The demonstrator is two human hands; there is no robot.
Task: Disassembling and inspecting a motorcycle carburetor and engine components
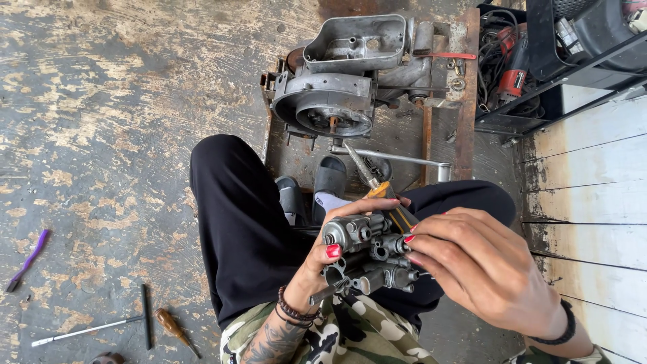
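A toothbrush (27, 259), T-wrench (101, 325) and screwdriver (174, 329) lie on the floor at left. The left hand (337, 232) curls around a carburetor (367, 259) above the lap. The right hand (482, 266) pinches its fittings, a tool (381, 185) under its fingers. Behind stands an engine (337, 87).

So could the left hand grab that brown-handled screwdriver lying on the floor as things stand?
Probably not right now. The left hand is wrapped around the grey metal carburetor in the lap, so its grip is taken. The brown-handled screwdriver lies in the open on the floor on that side, beside a T-handle wrench; nothing covers it.
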